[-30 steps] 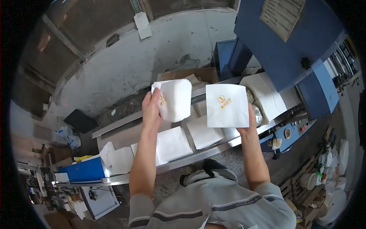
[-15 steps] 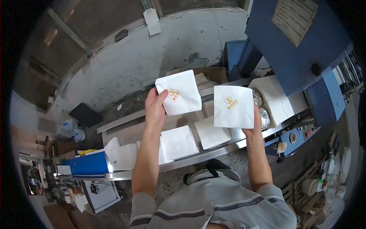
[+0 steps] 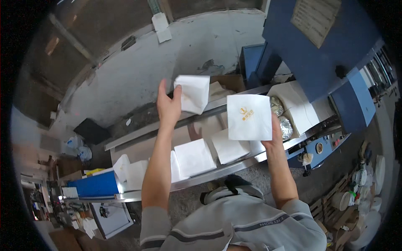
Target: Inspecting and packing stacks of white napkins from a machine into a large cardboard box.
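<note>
My left hand (image 3: 169, 105) has its thumb over the left edge of a stack of white folded paper napkins (image 3: 195, 93). That stack is tilted and slightly bent, its orange print partly turned away. My right hand (image 3: 275, 134) grips a second square napkin stack (image 3: 250, 118) by its lower right side, print facing up; the fingers beneath it are hidden. Below my hands, more white stacks lie along a metal trough: one in the middle (image 3: 194, 155), one to its right (image 3: 229, 146), and several smaller ones at the left (image 3: 137, 174).
The metal trough's front rail (image 3: 184, 184) runs toward a blue panel (image 3: 94, 185) at the left. A blue machine (image 3: 305, 54) stands at the right, with foil-like silver rounds (image 3: 285, 127) beside white paper (image 3: 295, 106). Behind the trough sits a cardboard box (image 3: 232, 81).
My left hand has turned its stack, which now tilts and shows less of its face, and its fingers have spread. My right hand still holds its stack much as before. The whole view has shifted slightly.
</note>
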### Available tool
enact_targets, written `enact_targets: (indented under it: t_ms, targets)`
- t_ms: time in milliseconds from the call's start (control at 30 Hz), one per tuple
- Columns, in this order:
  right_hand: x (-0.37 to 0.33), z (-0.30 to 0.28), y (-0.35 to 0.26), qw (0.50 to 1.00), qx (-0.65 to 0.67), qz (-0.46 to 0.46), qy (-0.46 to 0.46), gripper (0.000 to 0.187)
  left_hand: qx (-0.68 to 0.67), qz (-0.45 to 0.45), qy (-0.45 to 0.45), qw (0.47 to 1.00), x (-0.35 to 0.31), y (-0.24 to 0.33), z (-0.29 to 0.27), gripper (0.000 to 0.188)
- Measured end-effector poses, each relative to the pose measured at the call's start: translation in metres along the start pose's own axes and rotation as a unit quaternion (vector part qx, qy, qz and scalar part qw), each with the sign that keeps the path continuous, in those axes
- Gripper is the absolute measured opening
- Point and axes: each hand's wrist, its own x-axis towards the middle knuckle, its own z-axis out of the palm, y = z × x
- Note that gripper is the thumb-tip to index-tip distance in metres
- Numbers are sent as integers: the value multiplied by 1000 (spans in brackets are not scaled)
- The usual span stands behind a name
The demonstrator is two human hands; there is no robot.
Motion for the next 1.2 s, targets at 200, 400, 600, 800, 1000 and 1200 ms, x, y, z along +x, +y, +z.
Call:
enact_targets:
  t_ms: [200, 400, 600, 800, 1000, 1200]
  targets:
    - [-15, 51, -4, 989, -142, -31, -9, 40, -451, -271, -300, 796, -89, 54, 43, 63]
    - [-22, 67, 16, 986, -147, -8, -76, 45, -446, -366, -225, 785, -113, 65, 40, 74]
    - [-28, 83, 15, 976, -203, -5, -79, 41, -560, -267, -219, 753, -135, 48, 40, 67]
    - [-25, 77, 19, 982, -176, -29, -58, 34, -653, -281, -201, 674, -142, 27, 31, 58]
    - [-17, 56, 20, 993, -116, -34, -4, 33, -708, -252, -225, 621, -141, -7, 16, 56]
    - [-16, 39, 12, 994, -103, -8, 20, 32, -704, -264, -226, 619, -120, -21, 15, 52]
